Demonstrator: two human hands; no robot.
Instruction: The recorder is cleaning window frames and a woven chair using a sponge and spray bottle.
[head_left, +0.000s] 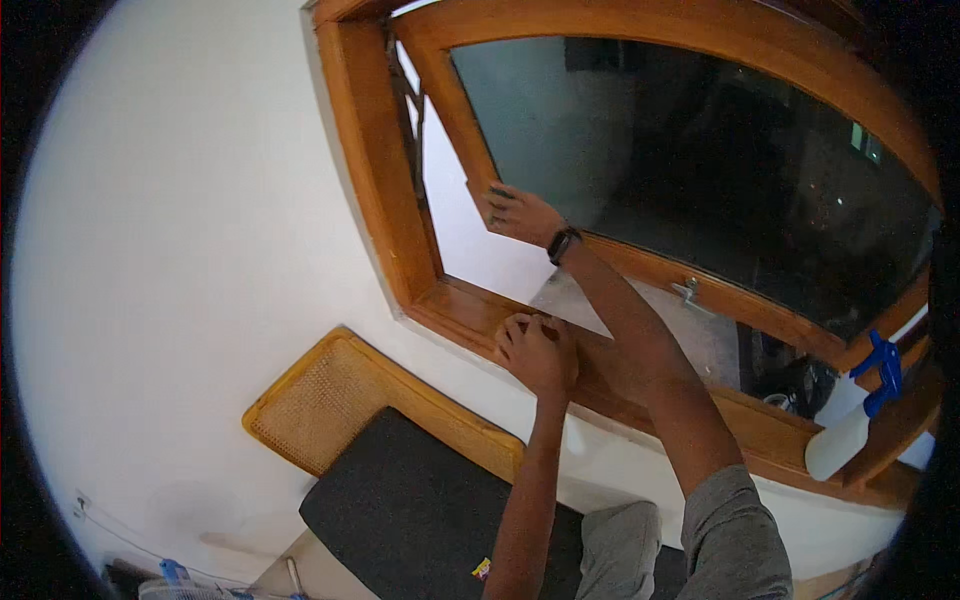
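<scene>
My right hand (523, 216), with a dark watch on its wrist, is at the lower left corner of a tilted-out wooden window sash (472, 161). Dark patches show at its fingers; what they are is unclear. Below it, my left hand (534, 352) rests with bent fingers on the wooden window sill (469, 304). Whether anything lies under those fingers cannot be seen. Dark glass (675, 150) fills the sash, and a metal latch (691, 292) sits on its bottom rail. At the left a dark metal stay (418, 127) spans the gap to the frame (367, 150).
A white spray bottle (836, 446) with a blue trigger stands on the sill at right. Beneath my arms is a woven-cane chair back (322, 405) with a black seat (412, 495), which bears a small yellow packet (481, 568). A fan-like cage (176, 589) is at lower left.
</scene>
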